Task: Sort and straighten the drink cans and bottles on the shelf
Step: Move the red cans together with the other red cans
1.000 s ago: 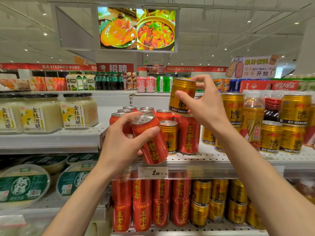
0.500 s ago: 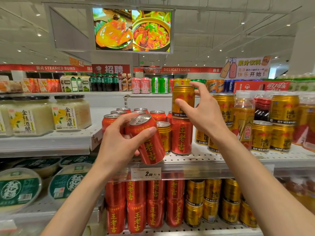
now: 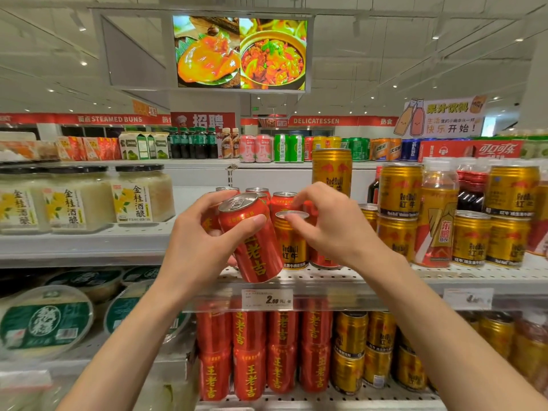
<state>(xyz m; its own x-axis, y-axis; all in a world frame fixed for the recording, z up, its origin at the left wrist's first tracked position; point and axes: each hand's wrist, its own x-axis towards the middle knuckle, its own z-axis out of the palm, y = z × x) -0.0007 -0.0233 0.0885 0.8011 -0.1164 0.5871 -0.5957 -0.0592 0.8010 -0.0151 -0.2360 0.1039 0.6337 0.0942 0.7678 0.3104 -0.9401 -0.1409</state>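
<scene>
My left hand [image 3: 198,247] grips a red can [image 3: 255,241] with yellow characters, tilted to the left in front of the shelf [image 3: 459,275] edge. Behind it stand several red cans [image 3: 283,200]. My right hand [image 3: 338,229] is curled over a short gold Red Bull can [image 3: 292,247] standing among the red ones, with thumb and fingers pinching its lid rim. A tall gold Red Bull can [image 3: 332,170] stands free on top of a red can behind my right hand. More gold cans [image 3: 400,188] are stacked in two layers to the right.
An orange drink bottle [image 3: 437,215] stands between the gold stacks. Glass jars [image 3: 139,194] fill the shelf on the left. A price tag [image 3: 267,299] hangs on the shelf front. Red and gold cans fill the lower shelf [image 3: 326,400]. Green-lidded tubs [image 3: 44,321] sit lower left.
My right hand set the tall gold can on a red can, let go, and dropped onto the short gold can in front. The left hand kept the red can and tilted it slightly more.
</scene>
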